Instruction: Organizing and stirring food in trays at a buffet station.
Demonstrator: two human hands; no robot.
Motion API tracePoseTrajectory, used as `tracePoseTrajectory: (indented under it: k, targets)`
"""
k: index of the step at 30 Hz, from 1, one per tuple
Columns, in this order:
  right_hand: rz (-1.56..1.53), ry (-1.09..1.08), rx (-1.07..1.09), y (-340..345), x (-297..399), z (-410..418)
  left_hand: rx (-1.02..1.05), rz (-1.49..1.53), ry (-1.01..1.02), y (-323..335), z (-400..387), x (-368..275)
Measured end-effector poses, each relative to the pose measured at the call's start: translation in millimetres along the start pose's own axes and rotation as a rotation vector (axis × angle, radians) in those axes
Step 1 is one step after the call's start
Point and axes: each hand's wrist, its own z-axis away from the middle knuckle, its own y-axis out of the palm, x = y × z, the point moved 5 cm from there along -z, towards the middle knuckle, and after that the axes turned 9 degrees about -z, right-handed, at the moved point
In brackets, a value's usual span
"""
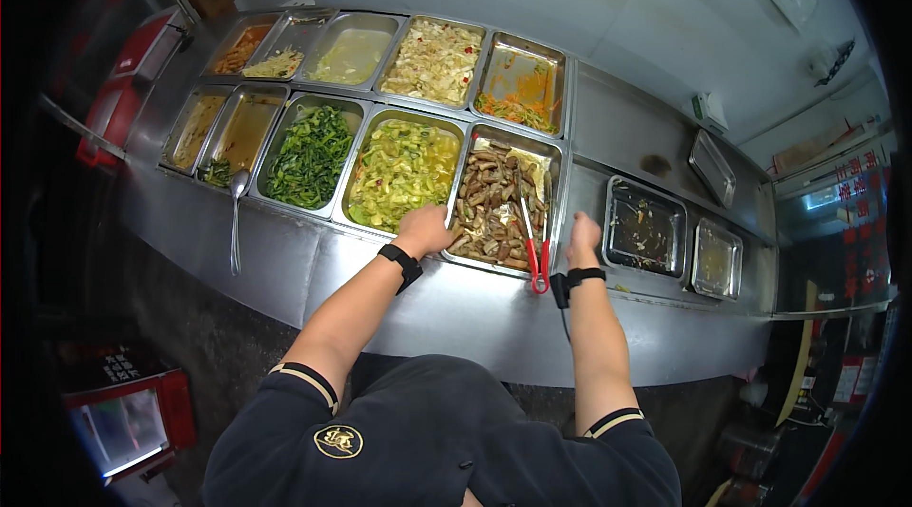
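Note:
A steel food pan [559,179] of brown cooked pieces [491,200] lies before me, at the right end of the front row. My left hand [425,229] is at its front left rim, overlapping the corner of the neighbouring pan of yellow-green cabbage [406,165]; the fingertips are partly hidden. Just right of the brown food's pan, my right hand [584,232] is held with its fingers curled, their grip out of sight. Red-handled metal tongs [539,261] rest in that pan, handles over the front rim. Black bands circle both wrists.
Leafy greens [310,154] fill a pan further left, and a serving spoon [236,222] hangs over the counter edge. A white cabbage pan [434,61] and a carrot-shred pan [524,108] stand behind. Nearly emptied trays [645,225] sit to the right on the steel counter [456,307].

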Motion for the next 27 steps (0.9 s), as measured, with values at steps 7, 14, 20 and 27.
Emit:
tracePoseTrajectory:
  k: [7,14,20,27]
  targets:
    - [-0.107,-0.221,0.182,-78,18,31,-0.367,0.068,0.172,-21,52,23]
    - [-0.059,-0.065,0.076,-172,-132,101,-0.380,0.187,0.024,8,148,77]
    - [0.069,-0.074,0.038,-190,-165,149,-0.396,0.196,-0.131,42,225,124]
    - [0.135,-0.234,0.147,-161,-131,148,-0.500,0.071,-0.213,65,283,158]
